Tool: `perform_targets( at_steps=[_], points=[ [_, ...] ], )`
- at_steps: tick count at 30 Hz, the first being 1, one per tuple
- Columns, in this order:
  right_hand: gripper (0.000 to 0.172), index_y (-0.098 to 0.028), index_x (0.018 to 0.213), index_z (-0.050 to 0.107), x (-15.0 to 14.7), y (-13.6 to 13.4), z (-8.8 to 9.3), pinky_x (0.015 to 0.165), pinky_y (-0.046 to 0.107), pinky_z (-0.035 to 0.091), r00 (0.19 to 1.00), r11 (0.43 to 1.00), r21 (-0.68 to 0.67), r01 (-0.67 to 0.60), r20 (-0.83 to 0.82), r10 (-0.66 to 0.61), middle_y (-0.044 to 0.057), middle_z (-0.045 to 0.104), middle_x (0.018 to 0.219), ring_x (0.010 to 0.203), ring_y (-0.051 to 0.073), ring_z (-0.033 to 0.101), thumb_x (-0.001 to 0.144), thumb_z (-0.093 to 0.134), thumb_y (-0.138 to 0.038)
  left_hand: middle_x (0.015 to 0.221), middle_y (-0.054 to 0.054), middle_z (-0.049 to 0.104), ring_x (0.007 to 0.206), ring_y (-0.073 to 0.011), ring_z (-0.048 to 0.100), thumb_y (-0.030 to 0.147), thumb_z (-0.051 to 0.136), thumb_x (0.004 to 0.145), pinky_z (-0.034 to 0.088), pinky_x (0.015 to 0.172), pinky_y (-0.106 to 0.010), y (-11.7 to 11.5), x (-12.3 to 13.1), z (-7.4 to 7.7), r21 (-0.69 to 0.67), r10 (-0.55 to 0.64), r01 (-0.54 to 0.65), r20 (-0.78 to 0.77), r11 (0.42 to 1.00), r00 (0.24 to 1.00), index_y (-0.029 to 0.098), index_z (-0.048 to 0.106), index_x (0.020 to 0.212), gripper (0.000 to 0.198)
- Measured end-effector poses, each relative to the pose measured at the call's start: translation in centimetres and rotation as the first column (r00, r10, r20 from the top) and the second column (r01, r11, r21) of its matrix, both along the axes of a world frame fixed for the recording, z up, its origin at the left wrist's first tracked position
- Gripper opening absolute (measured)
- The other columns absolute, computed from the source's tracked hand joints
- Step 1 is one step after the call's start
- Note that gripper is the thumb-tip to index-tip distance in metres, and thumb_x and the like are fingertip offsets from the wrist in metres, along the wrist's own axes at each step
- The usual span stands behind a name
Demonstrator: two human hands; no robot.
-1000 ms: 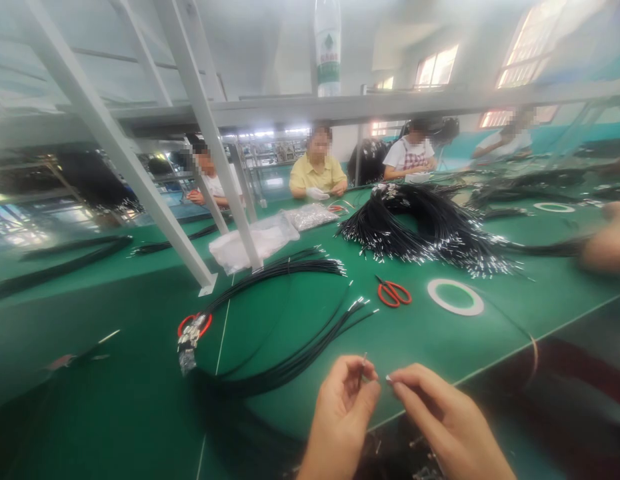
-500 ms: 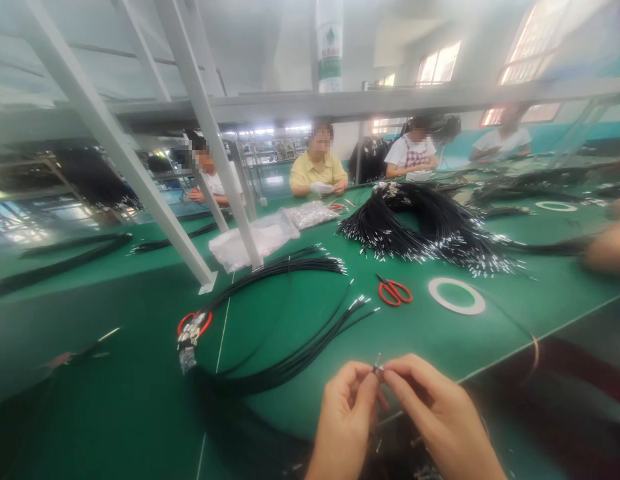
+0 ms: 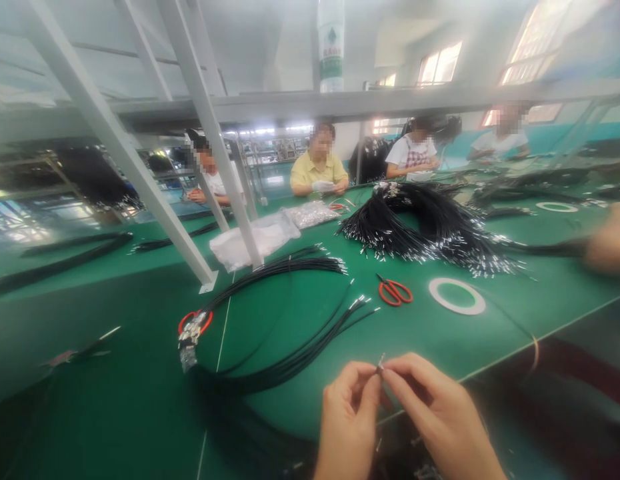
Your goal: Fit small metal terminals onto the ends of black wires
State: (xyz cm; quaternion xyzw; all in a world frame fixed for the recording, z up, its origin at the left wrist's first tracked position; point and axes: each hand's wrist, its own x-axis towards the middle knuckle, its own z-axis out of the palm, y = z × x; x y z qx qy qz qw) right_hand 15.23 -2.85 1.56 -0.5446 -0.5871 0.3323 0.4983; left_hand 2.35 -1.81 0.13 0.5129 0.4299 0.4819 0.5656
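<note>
My left hand [image 3: 349, 417] and my right hand [image 3: 437, 410] meet at the lower middle, over the near edge of the green table [image 3: 310, 320]. Both pinch a small dark piece with a metallic tip [image 3: 381, 363] between thumbs and forefingers; its exact form is too small to tell. Left of my hands, a bundle of black cables [image 3: 290, 367] with silver ends curves over the table. Red-handled scissors [image 3: 395, 291] lie beyond my hands, beside a white ring of tape [image 3: 457, 296]. More cable ends show dimly below my hands.
A large heap of black cables [image 3: 425, 220] lies farther back. Plastic bags [image 3: 257, 239] rest by slanted metal posts [image 3: 215, 133]. Another red-handled pair [image 3: 195, 323] sits under connectors at left. Several people sit across the table; a blurred hand [image 3: 610, 240] is at the right edge.
The small piece has tilted slightly between my fingertips, and my left hand has shifted a little to the right. The blurred hand at the right edge has moved slightly.
</note>
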Motion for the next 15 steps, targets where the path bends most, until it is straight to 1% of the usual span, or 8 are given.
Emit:
perform_targets(
  at_steps=[2,4,8,12,15],
  points=[
    [0.018,-0.024,0.078,0.07,0.1,0.0,0.0,0.06,0.019,0.049,1.0,1.0,0.008,-0.007,0.003,0.007,-0.001,0.068,0.071,0.065,0.016,0.063,0.089,0.062,-0.035,0.07,-0.002,0.067,0.068,-0.0144,0.06,0.035,0.058,0.092,0.048,0.065,-0.022,-0.1,0.1,-0.2,0.064,0.022,-0.018,-0.061,0.998,0.998,0.015,0.07,0.091,0.023],
    [0.017,-0.024,0.077,0.071,0.0,-0.1,0.1,0.06,0.018,0.05,1.0,1.0,0.014,0.016,-0.016,-0.016,-0.002,0.069,0.071,0.065,0.015,0.063,0.088,0.063,-0.034,0.073,-0.002,0.07,0.069,-0.0151,0.062,0.034,0.055,0.093,0.048,0.065,-0.022,-0.3,0.3,-0.5,0.137,0.071,-0.053,-0.127,0.989,0.989,0.017,0.07,0.092,0.023],
    [0.017,-0.023,0.075,0.071,-0.2,-0.2,0.3,0.06,0.018,0.051,0.996,0.998,0.017,0.063,-0.06,-0.062,-0.002,0.069,0.069,0.064,0.016,0.063,0.086,0.064,-0.034,0.076,-0.001,0.072,0.067,-0.0143,0.063,0.028,0.05,0.096,0.046,0.064,-0.022,-0.5,0.6,-1.1,0.266,0.177,-0.105,-0.261,0.958,0.949,0.019,0.07,0.093,0.022],
    [0.015,-0.024,0.077,0.072,0.1,-0.1,0.2,0.058,0.017,0.052,0.998,0.998,0.033,0.053,-0.023,-0.052,-0.002,0.071,0.07,0.062,0.015,0.065,0.086,0.065,-0.033,0.082,0.0,0.074,0.07,-0.0136,0.065,0.022,0.048,0.096,0.045,0.065,-0.022,-0.6,0.9,-1.8,0.368,0.251,-0.125,-0.317,0.921,0.915,0.023,0.067,0.093,0.02],
    [0.016,-0.023,0.076,0.072,0.3,-0.1,0.2,0.058,0.017,0.053,0.999,0.998,0.041,0.053,-0.003,-0.053,-0.002,0.071,0.07,0.062,0.015,0.065,0.086,0.065,-0.033,0.082,0.002,0.073,0.071,-0.0138,0.066,0.018,0.048,0.096,0.044,0.065,-0.022,-0.6,1.1,-2.4,0.467,0.327,-0.142,-0.343,0.873,0.88,0.025,0.066,0.093,0.02]
  ],
)
